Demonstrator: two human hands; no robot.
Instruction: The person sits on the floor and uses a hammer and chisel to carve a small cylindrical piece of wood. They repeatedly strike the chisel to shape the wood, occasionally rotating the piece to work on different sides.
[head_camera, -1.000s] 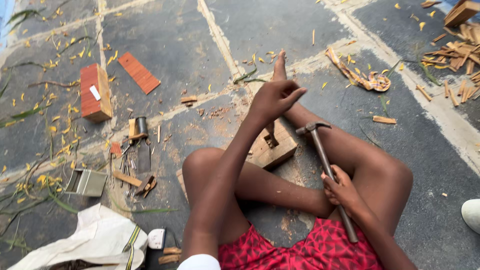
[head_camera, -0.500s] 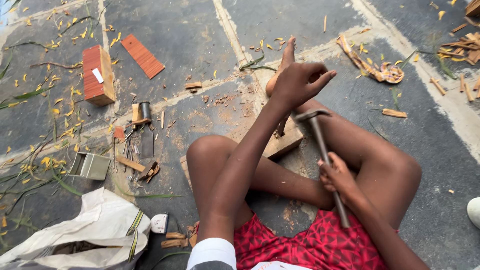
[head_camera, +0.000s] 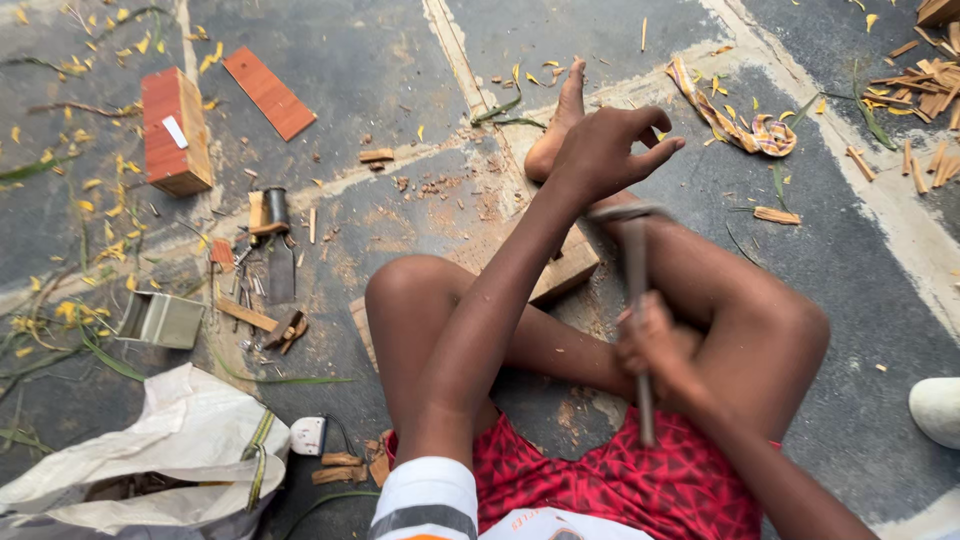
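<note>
Person, seated subject: bare arms, bare legs, bare feet. Left hand (head_camera: 605, 150) and right hand (head_camera: 655, 345) ungloved, no rings or watch seen. Red shorts with darker triangular pattern (head_camera: 610, 480) cover the lap. White short sleeve with grey band and orange edge (head_camera: 425, 500) at lower frame; white shirt hem just beside it.

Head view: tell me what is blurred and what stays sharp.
Head view: the hammer and the right hand gripping it are smeared by motion blur; the left hand, the wood block under it and the red block are sharp; light is even, without glare.
</note>
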